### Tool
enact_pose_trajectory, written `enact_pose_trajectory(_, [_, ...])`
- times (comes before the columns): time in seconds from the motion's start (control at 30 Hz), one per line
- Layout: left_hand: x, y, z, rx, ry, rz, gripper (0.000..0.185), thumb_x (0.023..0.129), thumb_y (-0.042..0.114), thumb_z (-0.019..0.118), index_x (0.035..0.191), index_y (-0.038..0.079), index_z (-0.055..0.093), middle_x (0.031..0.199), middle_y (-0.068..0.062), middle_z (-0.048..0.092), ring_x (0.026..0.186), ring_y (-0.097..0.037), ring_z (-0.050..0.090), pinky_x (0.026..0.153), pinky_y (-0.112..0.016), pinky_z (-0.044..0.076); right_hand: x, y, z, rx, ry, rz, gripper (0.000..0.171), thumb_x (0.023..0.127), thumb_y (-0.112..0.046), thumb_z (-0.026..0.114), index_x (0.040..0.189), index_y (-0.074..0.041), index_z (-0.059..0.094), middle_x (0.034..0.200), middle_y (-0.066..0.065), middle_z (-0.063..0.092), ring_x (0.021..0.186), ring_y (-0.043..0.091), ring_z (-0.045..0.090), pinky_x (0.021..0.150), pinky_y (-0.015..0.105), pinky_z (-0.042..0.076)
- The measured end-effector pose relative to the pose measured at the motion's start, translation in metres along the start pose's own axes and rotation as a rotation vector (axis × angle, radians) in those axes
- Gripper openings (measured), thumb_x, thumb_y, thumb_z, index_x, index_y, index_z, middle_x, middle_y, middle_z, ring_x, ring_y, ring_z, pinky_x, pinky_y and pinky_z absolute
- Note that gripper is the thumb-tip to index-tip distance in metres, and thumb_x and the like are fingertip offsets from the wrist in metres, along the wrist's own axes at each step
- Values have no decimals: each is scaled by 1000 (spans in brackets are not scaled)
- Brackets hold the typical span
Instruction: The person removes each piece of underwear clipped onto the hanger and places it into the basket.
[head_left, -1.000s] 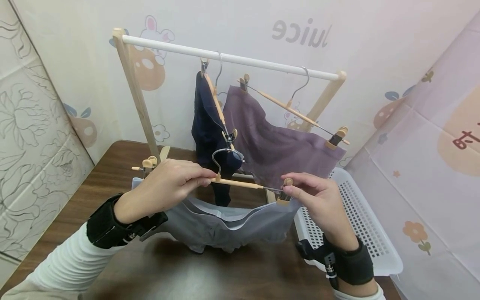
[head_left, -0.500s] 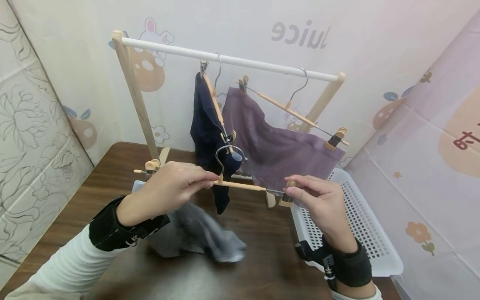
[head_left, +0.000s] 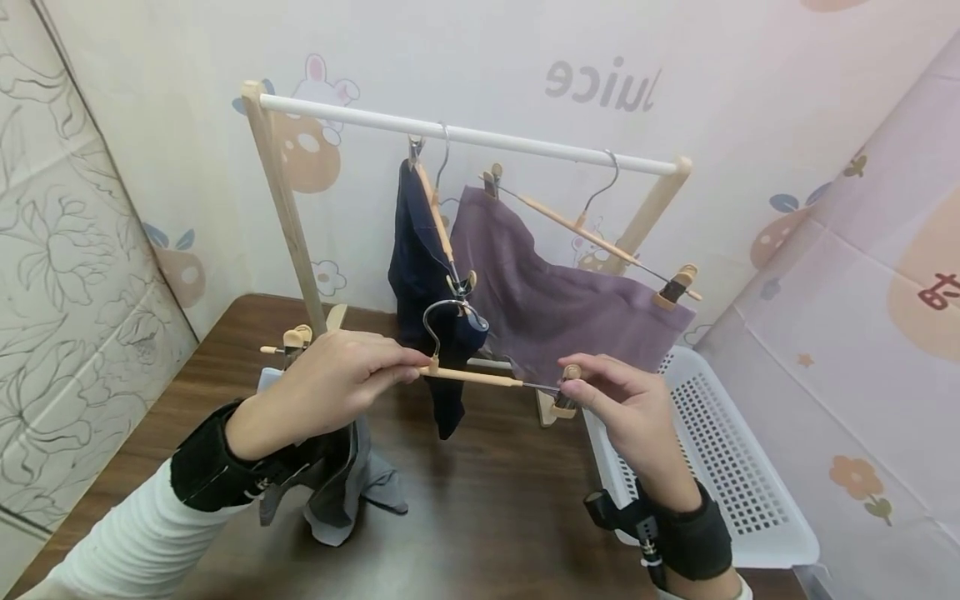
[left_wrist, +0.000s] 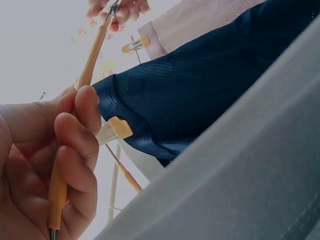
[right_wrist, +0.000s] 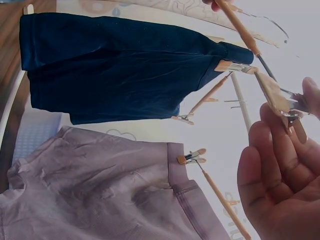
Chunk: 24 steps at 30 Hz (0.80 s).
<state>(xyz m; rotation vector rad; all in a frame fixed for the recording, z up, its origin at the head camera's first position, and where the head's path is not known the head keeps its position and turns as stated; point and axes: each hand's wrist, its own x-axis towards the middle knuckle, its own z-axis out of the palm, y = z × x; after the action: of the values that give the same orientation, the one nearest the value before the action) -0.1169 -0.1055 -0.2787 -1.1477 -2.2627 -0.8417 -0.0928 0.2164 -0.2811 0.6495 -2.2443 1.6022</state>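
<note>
My left hand (head_left: 397, 367) grips the wooden bar of a clip hanger (head_left: 474, 377) just left of its metal hook (head_left: 444, 320); the left wrist view shows the fingers (left_wrist: 75, 135) curled round the bar. My right hand (head_left: 583, 385) pinches the hanger's right clip (head_left: 566, 393), seen close up as a clip (right_wrist: 276, 95) in the right wrist view. A grey garment (head_left: 341, 487) hangs only from the left clip (head_left: 294, 340) and droops onto the brown table (head_left: 495, 517). The right clip holds no cloth.
Behind stands a wooden rack with a white rod (head_left: 465, 133). On it hang a navy garment (head_left: 422, 267) and a purple garment (head_left: 555, 308), each on a clip hanger. A white perforated basket (head_left: 720, 450) sits at the right of the table.
The grey garment came free of the right clip, fell, and now dangles from the left clip alone. Both hands have stayed on the hanger.
</note>
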Motion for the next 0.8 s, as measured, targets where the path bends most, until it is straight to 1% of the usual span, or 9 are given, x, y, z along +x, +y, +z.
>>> enact_pose_trajectory(0.17, [0, -1, -1, -9, -14, -15, 16, 83, 8, 74, 99, 9, 77, 89, 3, 75, 66, -2, 55, 56, -17, 41, 0, 1, 0, -19, -1, 5, 21, 84, 8, 69, 104, 12, 67, 87, -5, 71, 71, 7, 61, 63, 20, 53])
enact_pose_trajectory(0.23, [1, -1, -1, -10, -15, -13, 15, 84, 8, 74, 99, 9, 77, 88, 3, 75, 66, -2, 54, 56, -17, 41, 0, 1, 0, -29, -3, 3, 20, 85, 7, 68, 105, 12, 67, 90, -6, 71, 71, 6, 60, 63, 19, 53])
enact_pose_trajectory(0.37, [2, 0, -2, -12, -17, -15, 15, 83, 8, 74, 98, 9, 77, 86, 3, 74, 64, -2, 50, 54, -17, 39, 0, 1, -1, -45, 3, 14, 19, 86, 6, 68, 104, 10, 68, 88, -8, 70, 69, 7, 58, 61, 19, 51])
enact_pose_trajectory(0.47, [2, 0, -2, -16, -21, -13, 15, 83, 7, 74, 98, 9, 77, 86, 3, 74, 63, -2, 49, 54, -17, 38, -1, 0, -1, -55, 24, 34, 18, 86, 4, 69, 103, 8, 70, 85, -6, 69, 69, 9, 56, 57, 20, 48])
enact_pose_trajectory(0.53, [2, 0, -2, -21, -24, -11, 15, 84, 7, 74, 98, 9, 77, 86, 3, 74, 64, -2, 49, 54, -17, 38, -1, 0, 0, -68, 33, 38, 17, 86, 3, 69, 103, 8, 69, 85, -5, 69, 70, 9, 54, 56, 21, 45])
enact_pose_trajectory(0.67, [2, 0, -2, -27, -26, -12, 15, 84, 7, 74, 98, 9, 77, 86, 3, 74, 64, -2, 50, 54, -17, 39, -2, 1, 0, -59, 38, 33, 18, 86, 3, 70, 102, 11, 68, 84, -4, 69, 69, 9, 53, 54, 22, 43])
enact_pose_trajectory(0.8, [2, 0, -3, -13, -29, -15, 15, 84, 8, 74, 98, 9, 77, 87, 3, 75, 66, -3, 53, 56, -18, 42, -2, 0, 1, -72, 42, 40, 17, 85, 4, 69, 101, 9, 70, 82, -6, 69, 67, 9, 54, 54, 24, 43])
